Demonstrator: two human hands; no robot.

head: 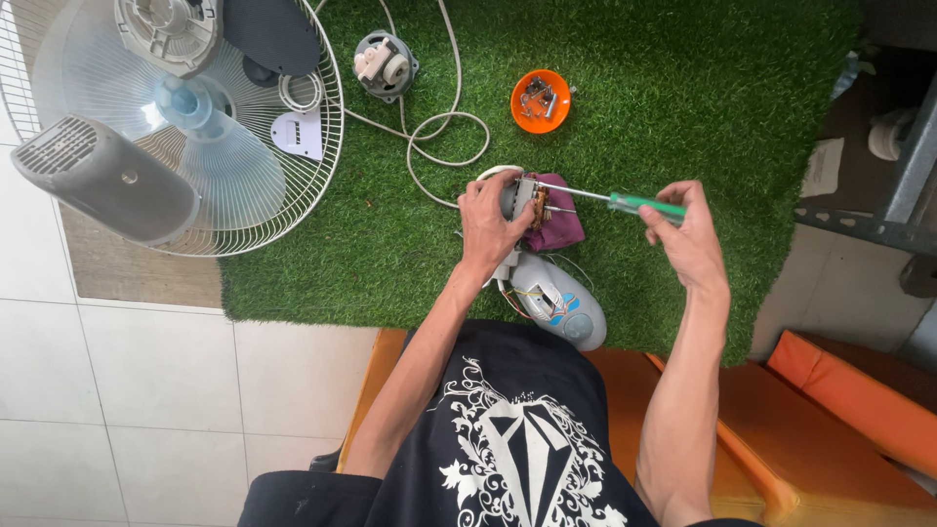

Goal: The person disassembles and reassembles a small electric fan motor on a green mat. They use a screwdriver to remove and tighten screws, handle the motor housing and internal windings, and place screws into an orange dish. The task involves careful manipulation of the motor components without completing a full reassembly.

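head view, person seated on an orange seat (781,459), arms reaching forward over a green turf mat (683,107)

left hand (493,226): closed around a fan motor (532,200), fingers wrapped over its near side, steadying it at mat centre. a purple cloth (561,229) lies under and just at 3 o'clock of the motor

right hand (688,239): closed on the green handle of a screwdriver (625,202), at 3 o'clock of the motor. shaft runs level toward 9 o'clock, tip meeting the motor's upper edge

grey motor housing (561,303) with coloured wires showing lies at 6 o'clock of the motor, touching the left wrist area

orange bowl (540,101) at 12 o'clock of the motor, well apart, small metal parts inside

white cord (444,127) loops from 11 o'clock down toward the motor. small round grey part (386,65) sits farther out at 11 o'clock, beside the cord

fan guard (327,146) at 10 o'clock, half on the mat, half on tile; clear blade (210,146) and a grey cover (102,181) rest on it, dark plate (273,34) at its top edge

white tile floor (127,371) at 8 o'clock
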